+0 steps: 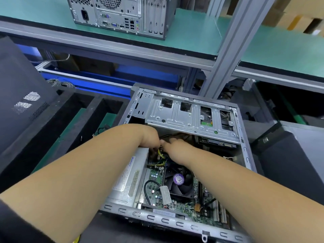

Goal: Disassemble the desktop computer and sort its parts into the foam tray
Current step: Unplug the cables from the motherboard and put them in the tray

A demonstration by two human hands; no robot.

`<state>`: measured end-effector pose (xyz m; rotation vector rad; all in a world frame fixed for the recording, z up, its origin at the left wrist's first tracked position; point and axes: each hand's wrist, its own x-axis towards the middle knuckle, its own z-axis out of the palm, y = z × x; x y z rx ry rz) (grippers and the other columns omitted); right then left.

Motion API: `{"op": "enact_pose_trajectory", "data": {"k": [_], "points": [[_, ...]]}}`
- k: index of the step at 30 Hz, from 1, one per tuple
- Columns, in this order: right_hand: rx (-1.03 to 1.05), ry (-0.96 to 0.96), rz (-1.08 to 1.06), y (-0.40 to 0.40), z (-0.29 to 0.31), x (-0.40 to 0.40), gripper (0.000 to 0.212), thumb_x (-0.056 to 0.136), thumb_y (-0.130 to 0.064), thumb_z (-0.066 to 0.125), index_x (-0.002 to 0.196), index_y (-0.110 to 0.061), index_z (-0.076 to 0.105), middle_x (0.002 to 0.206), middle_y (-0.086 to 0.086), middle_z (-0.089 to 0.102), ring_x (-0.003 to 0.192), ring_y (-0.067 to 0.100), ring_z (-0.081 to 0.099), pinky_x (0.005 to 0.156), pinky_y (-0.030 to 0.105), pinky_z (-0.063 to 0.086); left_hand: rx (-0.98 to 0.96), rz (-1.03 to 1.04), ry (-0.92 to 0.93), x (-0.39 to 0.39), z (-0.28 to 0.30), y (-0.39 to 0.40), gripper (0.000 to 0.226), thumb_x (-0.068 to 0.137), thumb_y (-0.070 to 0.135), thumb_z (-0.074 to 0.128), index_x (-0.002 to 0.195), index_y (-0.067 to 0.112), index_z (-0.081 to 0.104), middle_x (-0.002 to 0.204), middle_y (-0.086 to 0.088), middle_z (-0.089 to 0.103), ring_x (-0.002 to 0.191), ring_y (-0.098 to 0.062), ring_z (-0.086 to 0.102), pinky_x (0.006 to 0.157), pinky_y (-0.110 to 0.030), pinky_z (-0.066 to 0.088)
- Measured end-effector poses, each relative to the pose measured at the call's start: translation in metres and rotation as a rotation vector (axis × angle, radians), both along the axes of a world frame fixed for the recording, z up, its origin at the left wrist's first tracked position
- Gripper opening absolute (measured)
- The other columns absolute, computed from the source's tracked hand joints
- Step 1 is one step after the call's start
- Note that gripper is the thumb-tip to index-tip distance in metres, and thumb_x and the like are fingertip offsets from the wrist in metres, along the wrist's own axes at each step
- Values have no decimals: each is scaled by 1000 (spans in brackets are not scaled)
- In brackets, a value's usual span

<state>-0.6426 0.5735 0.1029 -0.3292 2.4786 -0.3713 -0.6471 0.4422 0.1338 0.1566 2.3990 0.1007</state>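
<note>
The open desktop computer case (191,223) lies on its side before me, with the green motherboard (198,209), the black CPU fan (178,181), the silver power supply (129,178) and the metal drive cage (185,113) in sight. Both hands reach deep into the case between power supply and drive cage. My left hand (149,135) has its fingers curled down onto the yellow and black cable bundle (160,155). My right hand (173,146) meets it there, fingertips hidden among the same cables. The black foam tray (91,109) lies to the left.
A black side panel (22,102) leans at the far left over the tray. A second computer tower (122,14) stands on the green upper shelf. A grey aluminium post (226,50) rises behind the case. Another dark case (289,155) sits to the right.
</note>
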Motion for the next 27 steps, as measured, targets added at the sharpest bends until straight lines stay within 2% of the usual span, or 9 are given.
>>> {"op": "enact_pose_trajectory", "data": {"k": [3, 6, 8, 11, 15, 17, 21, 24, 27], "points": [[-72, -46, 12, 8, 23, 17, 65, 101, -52, 29, 146, -6, 36, 152, 17, 35, 136, 32, 37, 106, 35, 33, -5, -25, 105, 14, 19, 0, 34, 98, 24, 43, 120, 8, 63, 122, -10, 62, 109, -25, 58, 94, -35, 44], [-207, 0, -2, 15, 47, 36, 57, 98, -55, 37, 129, -12, 57, 132, 10, 58, 120, 27, 53, 95, 34, 41, 123, 0, 169, 39, 43, -4, 35, 99, 28, 42, 127, 16, 60, 127, -3, 60, 115, -21, 54, 100, -34, 42], [-375, 50, -86, 19, 63, 49, 42, 95, -52, 48, 111, -19, 68, 108, 3, 68, 101, 22, 61, 86, 34, 47, 268, 48, 281, 63, 57, -13, 32, 99, 29, 43, 125, 23, 61, 125, 2, 61, 113, -16, 54, 99, -31, 41], [-621, 93, -224, 16, 82, 68, 22, 92, -37, 57, 96, -24, 74, 91, -6, 72, 86, 13, 64, 76, 31, 49, 518, 201, 552, 105, 69, -34, 26, 98, 26, 49, 119, 29, 64, 115, 11, 63, 107, -8, 56, 91, -26, 42], [-825, 66, -302, -6, 98, 96, 26, 94, -23, 54, 80, -25, 75, 80, -11, 73, 66, 1, 60, 60, 16, 42, 803, 450, 733, 155, 71, -69, 20, 96, 22, 55, 104, 35, 68, 99, 20, 68, 93, 9, 59, 81, -14, 45], [-876, 57, -294, -21, 101, 110, 30, 95, -22, 53, 77, -27, 76, 80, -9, 73, 70, 7, 58, 64, 18, 43, 789, 513, 820, 171, 63, -88, 18, 94, 21, 57, 97, 35, 68, 88, 18, 66, 80, 8, 58, 68, -9, 43], [-893, 120, -273, -53, 99, 134, 28, 96, -23, 53, 81, -30, 75, 80, -12, 70, 69, 3, 57, 69, 26, 42, 723, 684, 860, 189, 29, -133, 18, 89, 16, 58, 84, 33, 61, 79, 9, 59, 64, -6, 52, 59, -23, 43], [-924, 190, -296, -76, 100, 150, 27, 95, -23, 53, 81, -31, 75, 79, -13, 69, 67, 0, 56, 66, 21, 42, 561, 805, 711, 199, -9, -160, 14, 85, 17, 53, 81, 31, 56, 77, 7, 60, 65, -18, 56, 59, -31, 46], [-997, 237, -359, -94, 101, 163, 26, 94, -20, 54, 82, -27, 75, 75, -13, 68, 65, -1, 55, 61, 10, 43, 437, 760, 521, 207, -45, -169, 8, 84, 27, 58, 82, 30, 51, 78, 7, 62, 70, -20, 62, 66, -35, 51]]}}
